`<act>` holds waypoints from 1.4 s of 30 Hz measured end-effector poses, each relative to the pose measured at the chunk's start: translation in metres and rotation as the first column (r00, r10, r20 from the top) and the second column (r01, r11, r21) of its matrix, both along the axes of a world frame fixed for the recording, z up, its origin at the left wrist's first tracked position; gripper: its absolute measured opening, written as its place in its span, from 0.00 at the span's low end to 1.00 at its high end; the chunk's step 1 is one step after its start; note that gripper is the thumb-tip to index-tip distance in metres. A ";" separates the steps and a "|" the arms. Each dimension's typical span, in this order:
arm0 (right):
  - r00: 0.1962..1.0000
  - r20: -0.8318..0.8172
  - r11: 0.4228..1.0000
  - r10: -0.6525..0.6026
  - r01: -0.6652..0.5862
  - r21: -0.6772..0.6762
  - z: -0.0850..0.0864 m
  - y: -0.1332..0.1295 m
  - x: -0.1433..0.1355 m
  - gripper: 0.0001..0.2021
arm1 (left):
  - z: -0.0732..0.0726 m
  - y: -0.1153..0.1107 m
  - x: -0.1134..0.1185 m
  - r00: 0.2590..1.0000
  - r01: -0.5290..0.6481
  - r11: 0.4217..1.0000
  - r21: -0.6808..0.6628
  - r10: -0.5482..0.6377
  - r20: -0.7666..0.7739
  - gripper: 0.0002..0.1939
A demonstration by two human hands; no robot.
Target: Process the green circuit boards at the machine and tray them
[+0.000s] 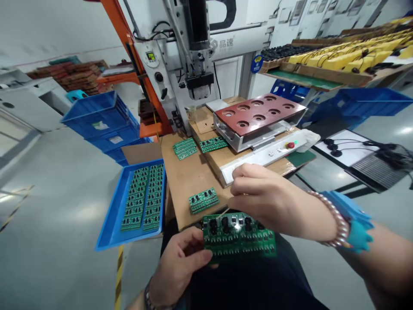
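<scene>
My left hand (180,262) pinches the left end of a green circuit board (238,241) above my lap. The board carries black round parts along its far edge and rows of small parts below. Over its far edge, my right hand (258,198) has its fingers closed on a thin light stick (223,212), whose tip points down to the black parts. Just beyond, another green board (204,200) lies on the wooden table (176,185). More green boards (185,148) lie farther back, one of them (213,144) beside the machine's base.
A blue tray (109,219) with rows of green boards stands at the left, below stacked blue crates (97,116). Ahead is a machine (200,82) with a red-brown plate with round holes (261,112) and a control bar with a red button (290,145). Black cables (387,150) lie at right.
</scene>
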State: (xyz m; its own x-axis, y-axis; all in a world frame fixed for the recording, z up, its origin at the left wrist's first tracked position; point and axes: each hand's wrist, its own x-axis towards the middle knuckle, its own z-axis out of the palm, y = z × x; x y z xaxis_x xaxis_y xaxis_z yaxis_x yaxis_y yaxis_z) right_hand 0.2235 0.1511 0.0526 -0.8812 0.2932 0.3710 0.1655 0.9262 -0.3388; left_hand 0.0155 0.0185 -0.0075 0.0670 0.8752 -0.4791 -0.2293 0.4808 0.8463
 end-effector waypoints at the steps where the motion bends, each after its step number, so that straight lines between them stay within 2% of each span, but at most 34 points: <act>1: 1.000 0.017 1.000 -0.015 0.015 0.001 0.000 -0.002 0.000 0.13 | 0.001 0.000 0.000 1.000 -0.004 1.000 0.001 0.004 0.003 0.09; 6: 0.998 0.012 0.998 -0.058 0.058 0.007 -0.003 -0.012 0.000 0.15 | -0.001 0.000 0.000 0.999 -0.040 0.999 -0.005 0.040 0.020 0.09; 13: 0.996 -0.034 0.997 -0.078 0.079 0.015 -0.014 -0.020 0.002 0.11 | -0.002 0.000 -0.002 1.000 0.017 1.000 0.024 -0.017 0.016 0.09; 19: 0.998 -0.047 0.999 -0.036 0.037 0.032 -0.012 -0.025 0.001 0.11 | 0.001 0.001 0.000 0.999 -0.016 1.000 0.009 0.015 0.038 0.11; 24: 0.996 -0.076 0.998 -0.048 0.051 0.041 -0.010 -0.025 0.000 0.11 | 0.001 0.000 0.000 0.999 -0.025 1.000 0.000 0.025 0.040 0.12; 38: 0.998 0.017 0.997 -0.061 0.060 0.040 -0.014 -0.030 0.004 0.12 | 0.002 0.001 0.001 0.994 -0.096 0.995 -0.014 0.097 0.053 0.10; 42: 0.998 -0.022 0.997 -0.065 0.066 0.040 -0.013 -0.032 0.003 0.12 | 0.000 0.000 0.002 0.995 -0.090 0.996 -0.007 0.090 0.050 0.11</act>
State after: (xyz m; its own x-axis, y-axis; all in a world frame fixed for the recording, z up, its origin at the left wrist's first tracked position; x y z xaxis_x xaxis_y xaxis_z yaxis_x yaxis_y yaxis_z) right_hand 0.2260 0.1188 0.0399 -0.8525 0.3345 0.4017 0.2200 0.9267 -0.3047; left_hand 0.0172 0.0189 -0.0071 0.0121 0.8763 -0.4816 -0.3135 0.4607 0.8303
